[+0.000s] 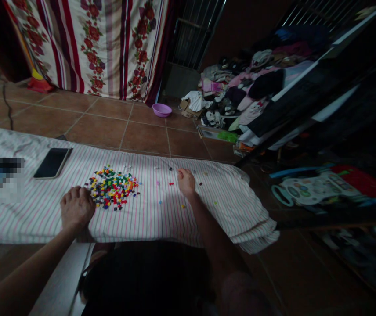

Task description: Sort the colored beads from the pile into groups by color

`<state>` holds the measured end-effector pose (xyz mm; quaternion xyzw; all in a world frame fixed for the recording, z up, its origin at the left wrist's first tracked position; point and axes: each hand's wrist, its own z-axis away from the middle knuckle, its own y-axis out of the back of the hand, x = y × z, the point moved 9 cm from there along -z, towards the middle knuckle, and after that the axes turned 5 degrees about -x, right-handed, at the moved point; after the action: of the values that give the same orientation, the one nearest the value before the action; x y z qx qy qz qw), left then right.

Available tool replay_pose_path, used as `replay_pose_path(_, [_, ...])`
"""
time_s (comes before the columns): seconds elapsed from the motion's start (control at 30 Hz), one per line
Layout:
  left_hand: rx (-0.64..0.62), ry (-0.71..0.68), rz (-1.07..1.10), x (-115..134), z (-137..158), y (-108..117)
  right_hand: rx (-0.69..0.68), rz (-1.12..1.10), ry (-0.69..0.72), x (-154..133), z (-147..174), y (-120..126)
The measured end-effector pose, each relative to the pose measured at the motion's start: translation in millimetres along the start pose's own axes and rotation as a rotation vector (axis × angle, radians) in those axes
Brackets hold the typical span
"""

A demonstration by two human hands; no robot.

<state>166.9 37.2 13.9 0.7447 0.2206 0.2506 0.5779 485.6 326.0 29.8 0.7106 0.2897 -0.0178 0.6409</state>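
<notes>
Striped cloth (135,228): spreads from the left edge past the middle, bearing the phone and the small pieces.
Phone (52,163): lies flat with its dark screen up, left of the pile.
Left hand (77,206): rests back-up on the cloth, fingers bent, just beside the pile's left edge; I cannot tell whether anything is under it.
Floral curtain (92,48): hangs beyond the cloth, above a tiled floor (102,127).
Pile of small coloured pieces (112,188): sits on the cloth between the 2 hands, nearer the left.
Purple basin (162,110): stands on the floor.
Loose pieces: white, pink, blue (160,202), black, red (171,184) and yellow (183,206), well spread out.
Right hand (187,182): well apart from the left, fingers curled in beside the black piece; I cannot tell whether they grip anything.
Brown piece (201,184): just right of that hand.
Heap of clothes (240,87): on the far right.
</notes>
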Motion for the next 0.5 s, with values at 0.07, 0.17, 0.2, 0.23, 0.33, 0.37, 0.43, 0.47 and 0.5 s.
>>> replay_pose_path(0.07, [0.009,-0.015,0.002,1,1,1,-0.023,-0.055,0.083,-24,18,-11])
replay_pose_path(0.17, [0.019,-0.024,-0.004,1,1,1,-0.067,-0.127,0.173,-58,47,-30])
replay_pose_path(0.2, [0.02,-0.024,-0.01,1,1,0,-0.087,-0.142,0.195,-68,57,-35])
replay_pose_path(0.23, [0.022,-0.022,-0.016,1,1,0,-0.11,-0.153,0.217,-79,67,-40])
replay_pose_path(0.33, [0.025,-0.015,-0.029,-1,1,-2,-0.192,-0.191,0.303,-110,97,-52])
replay_pose_path(0.37, [0.022,-0.013,-0.031,-1,1,-2,-0.22,-0.202,0.332,-120,108,-54])
replay_pose_path(0.43, [0.012,-0.007,-0.036,-3,0,-5,-0.276,-0.216,0.386,-137,128,-59])
replay_pose_path(0.47, [0.006,-0.004,-0.038,-4,0,-6,-0.306,-0.218,0.411,-145,137,-62])
replay_pose_path(0.5, [0.002,0.0,-0.039,-4,-1,-7,-0.335,-0.218,0.436,-152,146,-65])
